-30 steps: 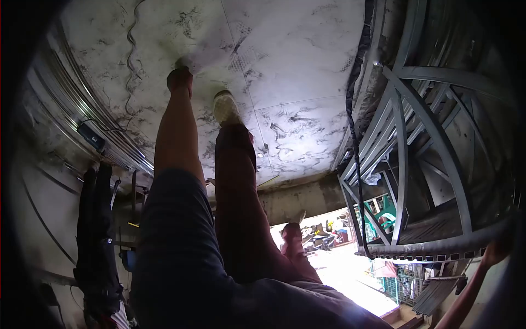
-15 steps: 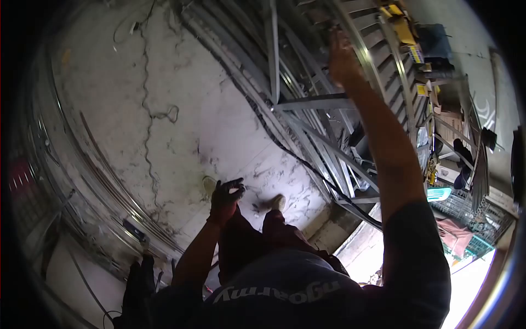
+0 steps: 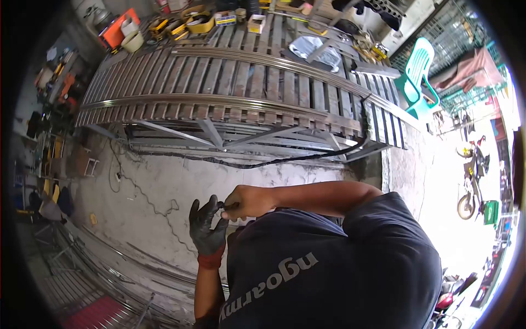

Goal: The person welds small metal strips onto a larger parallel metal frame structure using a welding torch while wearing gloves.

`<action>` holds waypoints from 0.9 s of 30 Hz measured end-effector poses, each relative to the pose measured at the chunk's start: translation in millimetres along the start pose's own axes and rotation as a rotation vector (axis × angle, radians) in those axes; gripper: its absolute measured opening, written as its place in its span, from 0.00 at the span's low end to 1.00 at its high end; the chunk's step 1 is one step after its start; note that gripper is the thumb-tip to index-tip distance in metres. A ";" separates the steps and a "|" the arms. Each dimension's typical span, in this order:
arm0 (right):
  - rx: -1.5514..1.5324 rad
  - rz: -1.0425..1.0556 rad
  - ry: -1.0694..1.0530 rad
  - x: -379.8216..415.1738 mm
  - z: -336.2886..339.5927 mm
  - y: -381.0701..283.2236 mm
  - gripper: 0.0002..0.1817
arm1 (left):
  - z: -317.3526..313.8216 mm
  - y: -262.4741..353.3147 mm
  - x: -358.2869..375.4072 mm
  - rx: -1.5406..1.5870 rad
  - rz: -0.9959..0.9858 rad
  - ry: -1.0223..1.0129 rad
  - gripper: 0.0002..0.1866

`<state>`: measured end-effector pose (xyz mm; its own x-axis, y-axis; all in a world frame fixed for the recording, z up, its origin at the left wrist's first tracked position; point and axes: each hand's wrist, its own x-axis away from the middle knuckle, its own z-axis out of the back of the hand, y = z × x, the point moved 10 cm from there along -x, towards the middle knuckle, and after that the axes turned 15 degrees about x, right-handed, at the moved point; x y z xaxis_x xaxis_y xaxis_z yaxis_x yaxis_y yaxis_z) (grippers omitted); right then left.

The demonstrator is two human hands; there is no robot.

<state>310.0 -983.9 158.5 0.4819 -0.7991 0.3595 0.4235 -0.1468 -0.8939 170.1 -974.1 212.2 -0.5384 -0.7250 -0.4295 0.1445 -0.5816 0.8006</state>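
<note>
My left hand [image 3: 207, 230] wears a black work glove with a red cuff [image 3: 211, 257]. Its fingers are raised and spread, with nothing plainly held. Close in front of my chest, my bare right hand [image 3: 249, 201] is closed, its thumb and fingers pinching at a gloved fingertip of the left hand. A dark bit shows between the right fingers; its outline is too small to make out fully. Beyond both hands stands a long slatted metal bench [image 3: 235, 82], with shiny metal tubes [image 3: 203, 100] lying along it.
A black cable [image 3: 252, 165] hangs along the bench's near side. Boxes and yellow containers [image 3: 197, 21] sit at the bench's back, near a clear plastic bag [image 3: 315, 52]. A green plastic chair [image 3: 417, 77] stands at right. Metal lengths [image 3: 137, 268] lie on the floor at lower left.
My right hand has come back from over the bench to meet my gloved left hand. The view has turned, so the bench now runs across the top.
</note>
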 end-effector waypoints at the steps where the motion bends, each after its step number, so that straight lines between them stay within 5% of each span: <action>1: -0.026 0.003 0.062 30.8 14.5 12.5 0.29 | -28.6 20.9 -10.9 -0.016 -0.089 -0.016 0.38; 9: -0.328 -0.016 0.571 212.7 93.9 128.1 0.23 | -218.2 112.7 -90.7 0.052 -0.294 -0.315 0.38; 16: -0.660 -0.105 0.812 292.0 123.3 218.4 0.20 | -349.2 115.3 -118.0 -0.021 -0.437 -0.594 0.40; 19: -0.554 -0.133 0.996 311.6 154.7 256.3 0.21 | -387.7 105.9 -148.3 0.079 -0.327 -0.670 0.47; 27: 0.083 -0.417 1.279 303.8 273.2 326.8 0.19 | -470.0 -23.3 -241.4 -0.118 -0.433 -0.652 0.37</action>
<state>804.3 -1115.4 48.7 -0.7217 -0.6898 0.0577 0.4289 -0.5110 -0.7450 686.9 -958.9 100.8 -0.9394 -0.0842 -0.3323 -0.1215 -0.8246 0.5524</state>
